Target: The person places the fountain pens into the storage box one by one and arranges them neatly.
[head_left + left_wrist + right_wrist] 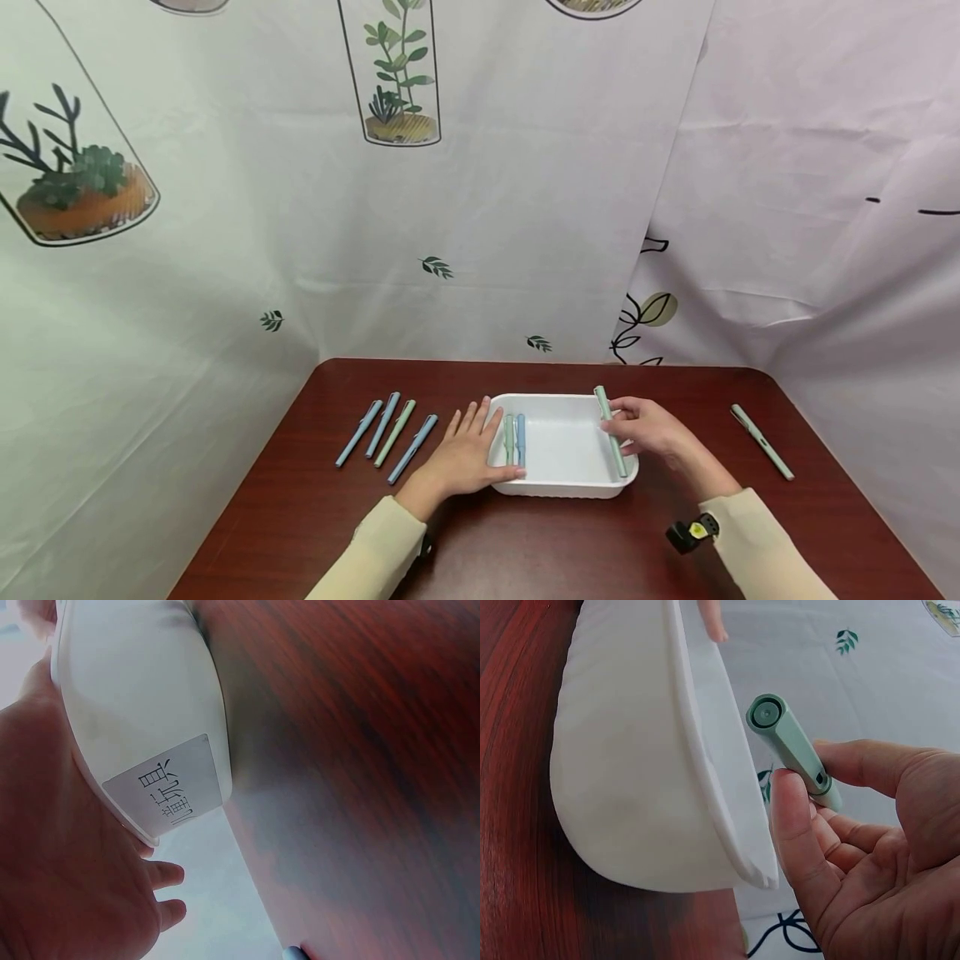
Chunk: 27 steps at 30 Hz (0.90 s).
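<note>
A white tray stands on the table with a green pen and a blue pen side by side in its left end. My left hand rests on the tray's left rim, fingers straight and spread; in the left wrist view its palm lies along the tray's labelled side. Over the tray's right end, my right hand pinches a light green pen between thumb and fingers. The right wrist view shows that pen's round end above the rim.
Left of the tray lie several pens: blue ones and a green one. A pale green pen lies far right on the dark red table. Behind the table hangs a patterned white cloth.
</note>
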Tool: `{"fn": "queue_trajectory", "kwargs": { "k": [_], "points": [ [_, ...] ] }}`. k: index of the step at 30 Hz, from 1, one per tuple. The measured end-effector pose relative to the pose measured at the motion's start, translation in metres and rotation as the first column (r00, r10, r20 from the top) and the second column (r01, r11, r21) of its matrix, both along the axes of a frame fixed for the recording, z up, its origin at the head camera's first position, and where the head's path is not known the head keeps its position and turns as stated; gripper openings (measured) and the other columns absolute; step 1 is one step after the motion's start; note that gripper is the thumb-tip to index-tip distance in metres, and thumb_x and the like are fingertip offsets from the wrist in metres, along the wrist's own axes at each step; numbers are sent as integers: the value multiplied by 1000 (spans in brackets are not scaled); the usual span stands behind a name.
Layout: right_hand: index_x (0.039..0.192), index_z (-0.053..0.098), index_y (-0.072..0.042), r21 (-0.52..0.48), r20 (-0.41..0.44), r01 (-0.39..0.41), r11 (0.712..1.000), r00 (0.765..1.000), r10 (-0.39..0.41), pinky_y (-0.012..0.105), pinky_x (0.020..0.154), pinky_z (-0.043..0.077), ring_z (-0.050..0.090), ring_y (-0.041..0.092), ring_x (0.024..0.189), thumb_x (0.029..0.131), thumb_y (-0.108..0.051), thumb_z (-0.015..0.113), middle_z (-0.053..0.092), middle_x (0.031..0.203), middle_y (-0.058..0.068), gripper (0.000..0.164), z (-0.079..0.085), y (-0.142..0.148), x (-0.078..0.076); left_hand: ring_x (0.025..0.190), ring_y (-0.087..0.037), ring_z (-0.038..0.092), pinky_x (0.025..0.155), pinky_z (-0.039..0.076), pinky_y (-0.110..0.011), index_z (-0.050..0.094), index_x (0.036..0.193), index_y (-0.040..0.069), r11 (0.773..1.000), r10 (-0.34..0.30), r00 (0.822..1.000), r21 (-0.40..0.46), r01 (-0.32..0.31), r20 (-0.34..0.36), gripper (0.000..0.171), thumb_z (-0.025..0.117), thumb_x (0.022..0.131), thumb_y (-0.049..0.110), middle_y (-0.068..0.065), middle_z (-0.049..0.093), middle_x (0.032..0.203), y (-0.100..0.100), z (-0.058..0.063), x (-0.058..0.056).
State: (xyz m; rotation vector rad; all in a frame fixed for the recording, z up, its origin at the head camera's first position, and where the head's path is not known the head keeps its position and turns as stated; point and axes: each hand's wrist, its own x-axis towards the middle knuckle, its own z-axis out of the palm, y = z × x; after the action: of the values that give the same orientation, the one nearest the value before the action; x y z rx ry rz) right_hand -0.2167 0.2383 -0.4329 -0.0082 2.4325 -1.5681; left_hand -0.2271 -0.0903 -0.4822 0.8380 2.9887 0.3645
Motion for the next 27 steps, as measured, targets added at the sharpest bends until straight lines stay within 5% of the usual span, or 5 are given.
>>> {"fn": "queue_trajectory", "kwargs": {
  "k": [27],
  "points": [
    [131,55,10,-13,23,23,1000,999,-23,36,66,61,63,18,78,91,-9,73,63,93,11,48,-4,-32,-3,155,-38,15,123,14,-56,25,162,11,1000,12,1000,2,-12,16,107,54,85,80,-17,13,169,2,2,1]
  ]
}}
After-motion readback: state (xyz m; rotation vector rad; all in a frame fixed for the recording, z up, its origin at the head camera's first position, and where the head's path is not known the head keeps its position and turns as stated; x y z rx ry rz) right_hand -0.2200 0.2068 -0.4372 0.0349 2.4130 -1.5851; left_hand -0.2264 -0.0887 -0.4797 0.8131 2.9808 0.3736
